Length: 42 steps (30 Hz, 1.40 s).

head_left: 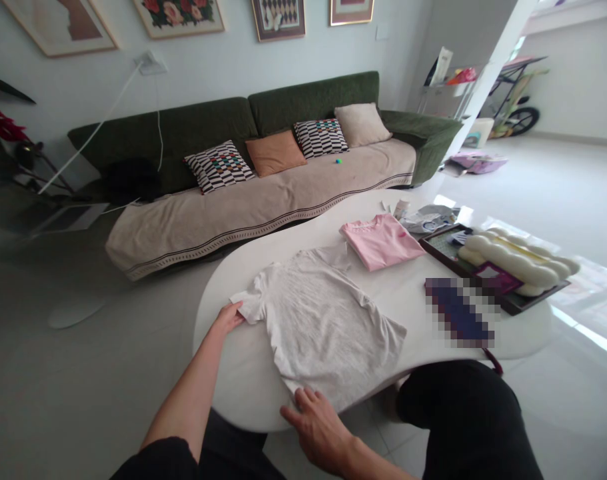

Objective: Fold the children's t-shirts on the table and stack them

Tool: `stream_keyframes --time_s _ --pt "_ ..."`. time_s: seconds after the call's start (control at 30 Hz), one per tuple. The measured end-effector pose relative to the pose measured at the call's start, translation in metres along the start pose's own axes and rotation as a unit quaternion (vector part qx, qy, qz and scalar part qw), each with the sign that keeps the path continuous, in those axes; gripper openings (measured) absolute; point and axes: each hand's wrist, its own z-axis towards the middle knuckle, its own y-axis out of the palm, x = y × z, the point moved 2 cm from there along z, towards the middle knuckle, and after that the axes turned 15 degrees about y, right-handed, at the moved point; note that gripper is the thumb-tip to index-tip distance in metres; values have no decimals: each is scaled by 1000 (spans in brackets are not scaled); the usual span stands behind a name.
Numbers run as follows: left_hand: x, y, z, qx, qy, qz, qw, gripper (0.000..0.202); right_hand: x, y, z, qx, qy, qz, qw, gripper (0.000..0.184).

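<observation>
A light grey-white T-shirt point(318, 320) lies spread on the white table, its neck end away from me and some wrinkles across it. My left hand point(229, 317) is closed on the edge of its left sleeve, fingers partly hidden underneath. Near the bottom left corner of the hem, my right hand point(320, 427) rests its fingertips on the cloth, thumb held apart. Beyond the shirt's right shoulder sits a folded pink T-shirt point(382, 241).
The rounded white table point(228, 393) carries a dark tray point(518, 307) with a cream bubble-shaped object point(518, 257), a blurred-out dark item point(460, 313) and plastic packaging point(428, 217). A green sofa point(313, 97) with cushions stands behind. My knees are at the near edge.
</observation>
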Motion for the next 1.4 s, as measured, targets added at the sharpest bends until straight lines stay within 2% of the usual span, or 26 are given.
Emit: stream_keyframes --time_s 0.07,0.13,0.2,0.3,0.4,0.47,0.53,0.6,0.63,0.77,0.9,1.03,1.13,1.23,1.33,1.4 --pt "-3 -3 -7 -5 -25 -3 1000 14 -4 5 7 16 5 -11 1000 38" --pt "-3 -3 -11 -2 -38 -9 999 16 -8 13 14 15 18 -28 999 26" --pt "-1 -3 -14 7 -33 -10 999 18 -11 20 21 10 28 -39 999 18" --pt "3 -1 -14 21 -17 -9 1000 20 -9 21 26 -8 39 -11 999 19" --pt "13 0 -10 28 4 -7 1000 21 1 3 23 -13 70 102 992 22" --pt "24 4 -5 29 23 -7 999 22 12 -15 18 10 93 201 975 22" --pt "38 15 2 29 45 -7 999 21 26 -32 12 38 118 279 952 14" --pt "53 34 10 31 66 -6 997 23 41 -42 7 70 158 315 933 4" --pt "60 46 14 32 77 -5 997 25 50 -44 5 88 180 321 926 6" --pt "74 110 28 42 130 -4 991 30 80 -37 0 145 242 329 901 5" --pt "66 169 33 50 174 -4 983 32 104 -23 -4 165 275 361 876 28" --pt "48 202 35 50 196 21 979 32 124 -14 -5 198 291 351 868 23" --pt "38 211 37 40 222 52 973 32 133 -9 -6 191 299 353 866 24" --pt "34 212 39 19 262 92 961 27 137 -8 -7 167 298 358 869 26" --pt "35 202 40 1 308 143 940 21 138 -10 -10 171 287 352 874 24" --pt "40 190 42 -1 338 182 923 24 139 -11 -12 176 280 344 879 24"
